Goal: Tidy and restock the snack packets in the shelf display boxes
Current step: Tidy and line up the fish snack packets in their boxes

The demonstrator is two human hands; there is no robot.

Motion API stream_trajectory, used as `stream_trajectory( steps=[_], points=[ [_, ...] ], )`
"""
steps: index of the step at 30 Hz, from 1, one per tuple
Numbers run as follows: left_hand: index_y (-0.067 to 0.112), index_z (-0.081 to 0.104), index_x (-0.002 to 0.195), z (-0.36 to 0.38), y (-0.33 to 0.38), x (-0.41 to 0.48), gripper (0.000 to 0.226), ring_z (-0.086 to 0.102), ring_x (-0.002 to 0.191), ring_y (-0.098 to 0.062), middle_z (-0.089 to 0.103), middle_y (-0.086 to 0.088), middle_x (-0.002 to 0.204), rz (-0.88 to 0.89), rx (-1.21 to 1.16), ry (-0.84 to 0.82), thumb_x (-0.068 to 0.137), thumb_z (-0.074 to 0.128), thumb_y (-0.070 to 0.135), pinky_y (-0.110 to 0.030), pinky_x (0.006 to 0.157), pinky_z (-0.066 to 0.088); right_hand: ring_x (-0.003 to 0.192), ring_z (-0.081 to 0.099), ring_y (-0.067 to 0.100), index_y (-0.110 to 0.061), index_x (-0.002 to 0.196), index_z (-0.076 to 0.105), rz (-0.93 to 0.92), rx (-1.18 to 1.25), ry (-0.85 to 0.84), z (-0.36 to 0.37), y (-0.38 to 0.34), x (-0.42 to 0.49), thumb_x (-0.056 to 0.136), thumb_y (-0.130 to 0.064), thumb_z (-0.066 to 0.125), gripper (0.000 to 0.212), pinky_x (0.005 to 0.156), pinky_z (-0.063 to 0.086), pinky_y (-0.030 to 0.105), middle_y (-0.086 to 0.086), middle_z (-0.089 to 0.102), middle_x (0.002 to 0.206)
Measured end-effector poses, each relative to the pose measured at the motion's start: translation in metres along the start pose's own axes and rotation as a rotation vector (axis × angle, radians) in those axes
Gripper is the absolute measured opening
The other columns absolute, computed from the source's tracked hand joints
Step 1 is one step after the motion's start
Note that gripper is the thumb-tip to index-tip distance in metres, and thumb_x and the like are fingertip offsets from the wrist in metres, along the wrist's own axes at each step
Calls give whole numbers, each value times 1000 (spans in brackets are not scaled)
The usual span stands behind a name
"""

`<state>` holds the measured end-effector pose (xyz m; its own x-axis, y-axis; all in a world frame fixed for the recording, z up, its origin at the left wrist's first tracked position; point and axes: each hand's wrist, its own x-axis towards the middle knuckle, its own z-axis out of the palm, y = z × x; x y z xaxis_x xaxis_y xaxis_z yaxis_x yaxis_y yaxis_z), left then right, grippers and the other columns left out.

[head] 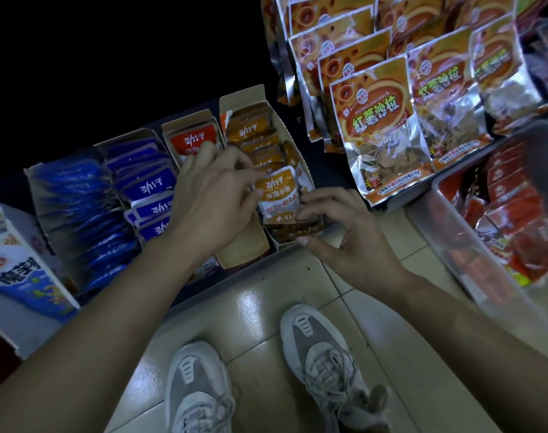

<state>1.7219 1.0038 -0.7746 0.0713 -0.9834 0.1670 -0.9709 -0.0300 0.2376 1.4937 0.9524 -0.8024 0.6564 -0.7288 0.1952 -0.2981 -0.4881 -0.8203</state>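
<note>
Head view looks down on a low shelf (pixel 210 283) where four open cardboard display boxes stand side by side. The left hand (pixel 213 198) reaches across the red box (pixel 185 121), its fingers (pixel 235 160) curled and pinching the upper left edge of an orange packet (pixel 277 190). That packet stands upright at the near end of the orange box (pixel 297 151), label towards the camera. Just below it, the right hand (pixel 344 242) holds a small stack of packets (pixel 293 229) lying flat, with its fingers (pixel 322 198) curved over the top and the thumb underneath. The stack sits right at the orange packet's lower edge.

More orange packets fill the box behind in a leaning row. To the left stand a purple box (pixel 122 137) and a blue box (pixel 36 170), both full of packets, with a white and blue carton (pixel 19 273) at the far left. To the right hang large foil bags (pixel 382 126) with orange labels, and near them a clear bin (pixel 447 232) holds red packets. Two grey and white shoes (pixel 197 392) stand on the tiled floor (pixel 257 310).
</note>
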Motion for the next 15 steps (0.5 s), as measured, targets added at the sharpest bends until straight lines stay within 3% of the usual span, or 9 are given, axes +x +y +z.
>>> stream_trajectory(
  steps=[2,5,9,13,15],
  points=[
    [27,69,124,1,1,2,34,42,108,-26,57,1,116,-40,17,-25,92,64,38,-35,86,27,116,51,27,-18,102,71,-3,5,-6,0,1,-1,79,-21,77,24,93,47,42,-2,54,130],
    [33,71,103,-2,1,4,16,37,108,-16,54,8,111,-108,-151,-48,87,72,37,-33,89,27,118,50,29,-17,97,71,-27,3,-9,0,2,-3,79,-26,77,21,95,47,43,0,46,142],
    [45,67,87,-10,0,-9,7,38,108,-10,58,15,105,-107,-460,-214,84,71,40,-40,94,31,126,44,24,-17,94,68,-50,-22,-22,-3,-1,-7,79,-31,72,22,102,38,25,-2,45,149],
    [50,68,95,-16,-4,-21,21,53,109,-20,61,6,105,-106,-627,-339,80,61,63,-51,91,50,124,51,18,-17,96,58,11,66,-75,-3,0,-8,80,-17,78,25,97,45,46,-10,61,131],
    [44,72,99,-19,-5,-22,28,58,107,-17,67,7,105,-80,-694,-338,81,59,61,-50,88,53,120,56,14,-20,98,54,42,66,-70,-4,1,-8,80,-24,76,28,94,44,53,-16,63,127]
  ],
)
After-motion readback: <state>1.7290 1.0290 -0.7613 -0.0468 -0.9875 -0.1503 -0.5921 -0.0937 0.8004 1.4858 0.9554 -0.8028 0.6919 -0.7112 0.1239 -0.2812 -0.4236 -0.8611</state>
